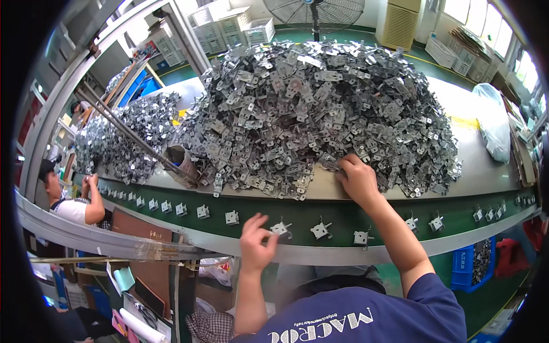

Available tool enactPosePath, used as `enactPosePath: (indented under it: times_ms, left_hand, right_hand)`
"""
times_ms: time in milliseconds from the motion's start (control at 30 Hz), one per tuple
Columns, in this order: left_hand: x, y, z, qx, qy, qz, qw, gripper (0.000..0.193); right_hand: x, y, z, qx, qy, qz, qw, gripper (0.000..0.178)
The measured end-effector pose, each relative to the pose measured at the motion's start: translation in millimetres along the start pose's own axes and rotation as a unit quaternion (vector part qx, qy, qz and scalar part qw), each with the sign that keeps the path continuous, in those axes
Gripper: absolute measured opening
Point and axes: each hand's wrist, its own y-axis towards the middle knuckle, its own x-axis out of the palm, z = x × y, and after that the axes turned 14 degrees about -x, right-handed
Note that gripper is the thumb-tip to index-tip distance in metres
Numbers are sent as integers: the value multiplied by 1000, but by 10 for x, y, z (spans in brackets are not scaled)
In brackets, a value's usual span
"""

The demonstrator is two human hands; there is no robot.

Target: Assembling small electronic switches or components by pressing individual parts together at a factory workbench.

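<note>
In the head view: right hand (pixel 357 178) at the front foot of a heaped pile of stamped metal brackets (pixel 297 108), thumb and fingers curled down at a loose bracket (pixel 327 162). Cannot tell whether closed round it or only touching. Left hand (pixel 258 240) over the green conveyor belt (pixel 303 214), fingers part-curled and apart from the thumb, seemingly empty, just beside a squarish bracket with thin prongs (pixel 280 228); contact unclear. To both sides along the belt, further brackets (pixel 321 230) in a spaced row, at differing angles. Right forearm (pixel 400 231) across the belt, above that row.

Possible trouble from here: a tug at the pile's foot, with so many pieces leaning on one another above, and so a slump across the worktable (pixel 329 186) onto the belt. Tabs and holes prone to interlocking, hence a second piece dragged out by accident. Thin edges against bare fingertips, hence a nick. Forearm or left thumb against a bracket on the belt, thus a piece knocked askew or toward the metal rail (pixel 320 255).
</note>
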Motion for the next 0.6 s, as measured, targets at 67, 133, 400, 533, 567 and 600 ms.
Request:
enactPosePath:
  times_ms: [67,133,400,533,567,600]
  left_hand:
    - [-154,34,-34,-11,39,92,995,9]
    - [-275,126,-163,-56,99,152,982,8]
    - [-388,221,-524,-227,103,14,968,22]
    - [-209,101,-600,-284,-102,0,953,20]
    - [-151,102,-509,-283,-104,0,953,20]
    - [-113,78,-374,-307,-194,-9,932,18]
  right_hand:
    - [74,-20,27,-6,-20,-28,999,19]
    - [120,-38,-58,-16,-5,-51,999,14]
    - [29,-14,-285,10,176,37,984,21]
    - [153,13,-125,1,108,24,994,21]
    - [205,-11,-108,-29,118,-3,993,23]
    - [228,-46,-155,-19,119,-38,992,26]
